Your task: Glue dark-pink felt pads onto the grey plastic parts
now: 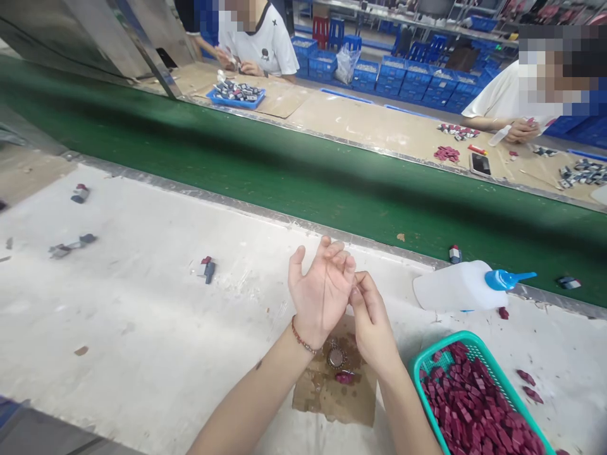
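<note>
My left hand (322, 287) is raised palm up over the white table (156, 335), its fingers loosely curled and apart, with nothing on the palm. Against its outer edge, my right hand (372, 316) has thumb and index finger pinched together; anything between them is too small or hidden to make out. Below both hands lies a stained piece of brown cardboard (332, 401), bearing a small round metal cap (336, 358) and a dark red piece (344, 377). A green basket (478, 344) of dark red pieces stands right of my right forearm.
A white bottle with a blue nozzle (450, 287) lies at the right by the green conveyor belt (284, 170). Small grey-and-red parts (207, 270) lie scattered at left. Across the belt, two people in white shirts handle small parts near a blue tray (236, 101).
</note>
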`<state>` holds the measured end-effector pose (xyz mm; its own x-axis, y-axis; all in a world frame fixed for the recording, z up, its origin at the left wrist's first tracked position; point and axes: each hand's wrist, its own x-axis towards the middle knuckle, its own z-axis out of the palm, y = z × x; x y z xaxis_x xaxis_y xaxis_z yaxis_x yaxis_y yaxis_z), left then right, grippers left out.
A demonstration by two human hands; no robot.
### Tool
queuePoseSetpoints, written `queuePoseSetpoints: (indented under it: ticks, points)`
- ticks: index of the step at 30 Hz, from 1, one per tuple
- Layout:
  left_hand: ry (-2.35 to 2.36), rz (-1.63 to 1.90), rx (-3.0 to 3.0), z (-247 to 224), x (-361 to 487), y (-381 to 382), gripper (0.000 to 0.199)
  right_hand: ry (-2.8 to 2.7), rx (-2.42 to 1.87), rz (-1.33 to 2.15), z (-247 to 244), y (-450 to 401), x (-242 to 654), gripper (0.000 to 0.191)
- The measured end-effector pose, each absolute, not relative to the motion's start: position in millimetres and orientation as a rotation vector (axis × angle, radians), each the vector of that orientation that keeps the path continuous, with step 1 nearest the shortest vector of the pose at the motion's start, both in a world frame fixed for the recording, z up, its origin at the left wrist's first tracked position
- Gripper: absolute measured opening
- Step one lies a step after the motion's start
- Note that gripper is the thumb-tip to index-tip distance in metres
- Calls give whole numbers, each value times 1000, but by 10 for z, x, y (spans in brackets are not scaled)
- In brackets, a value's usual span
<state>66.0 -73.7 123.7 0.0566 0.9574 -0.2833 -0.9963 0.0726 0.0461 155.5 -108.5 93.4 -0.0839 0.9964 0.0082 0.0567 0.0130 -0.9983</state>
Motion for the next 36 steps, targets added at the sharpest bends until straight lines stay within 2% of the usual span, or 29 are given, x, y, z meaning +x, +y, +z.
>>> queuePoseSetpoints:
  ticks: [11, 19, 25, 36]
  points:
    - [196, 1577, -92, 1490, 587, -933, 17, -1567, -1255, 786, 1254, -1309, 1416, 16]
    - [176, 1612, -288, 1658, 529, -975, 32, -1468, -1164, 691, 1333, -1413, 1427, 11]
    - [173, 1615, -230, 1677, 517, -1016, 29, -1549, -1097, 579, 1481, -1437, 1485, 19]
    - [315, 1582, -26, 1638, 511, -991, 21, -1589, -1153, 469, 1454, -1548, 1460, 31]
